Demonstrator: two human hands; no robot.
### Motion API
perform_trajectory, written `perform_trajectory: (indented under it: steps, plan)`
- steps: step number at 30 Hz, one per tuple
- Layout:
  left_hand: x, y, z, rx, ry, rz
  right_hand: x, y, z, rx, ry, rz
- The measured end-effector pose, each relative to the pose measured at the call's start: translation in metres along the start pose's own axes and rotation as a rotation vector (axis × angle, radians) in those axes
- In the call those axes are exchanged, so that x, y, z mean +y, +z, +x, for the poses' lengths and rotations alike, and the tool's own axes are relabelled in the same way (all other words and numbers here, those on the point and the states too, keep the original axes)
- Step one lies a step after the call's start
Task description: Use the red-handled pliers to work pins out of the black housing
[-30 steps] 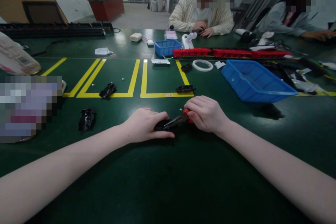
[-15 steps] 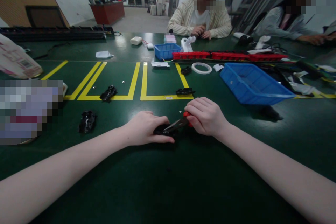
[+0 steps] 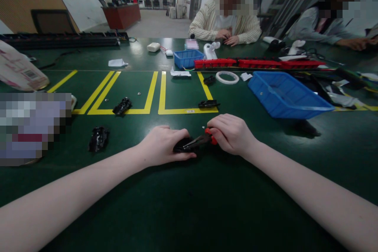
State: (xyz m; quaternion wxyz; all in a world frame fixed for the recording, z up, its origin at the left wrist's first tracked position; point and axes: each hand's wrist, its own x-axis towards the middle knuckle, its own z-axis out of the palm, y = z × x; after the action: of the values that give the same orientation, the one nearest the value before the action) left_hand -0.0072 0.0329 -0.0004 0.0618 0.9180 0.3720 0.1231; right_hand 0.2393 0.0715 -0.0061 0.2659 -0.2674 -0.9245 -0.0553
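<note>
My left hand (image 3: 161,145) grips a dark black part (image 3: 181,145) between thumb and fingers, low over the green table (image 3: 165,212). Long-nosed pliers (image 3: 198,141) with red handles are in my right hand (image 3: 232,134), its fingers wrapped round the grips. The jaws of the pliers reach left onto the black part; what exactly they pinch is too small to tell. Similar black parts lie about: one (image 3: 99,139) left of my left arm, one (image 3: 122,106) on yellow tape, and one (image 3: 208,104) beyond my right hand.
A blue bin (image 3: 291,96) stands tilted at the right, with a smaller blue bin (image 3: 188,58) farther back. Red strips (image 3: 260,63) run across the table near a white tape roll (image 3: 227,77). At the left stands a bottle-like container (image 3: 22,71). A person (image 3: 226,23) sits opposite.
The pliers' handles and jaws look slightly more spread than before, and my right hand has shifted a little lower. My left hand keeps its hold on the black part.
</note>
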Motion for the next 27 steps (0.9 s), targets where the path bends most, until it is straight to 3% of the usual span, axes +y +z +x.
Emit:
perform_trajectory:
  steps: [13, 22, 27]
  plan:
    - [-0.0024, 0.0053, -0.0008, 0.102, -0.045, 0.038, 0.0014, -0.0028, 0.003, -0.022, 0.069, -0.019]
    - [0.0008, -0.0026, -0.0002, -0.002, -0.079, -0.117, 0.0036, -0.0042, 0.0034, -0.035, 0.08, -0.086]
    - [-0.0004, -0.0016, -0.0002, -0.007, -0.052, -0.085, 0.0048, -0.0038, 0.0028, -0.041, 0.102, -0.083]
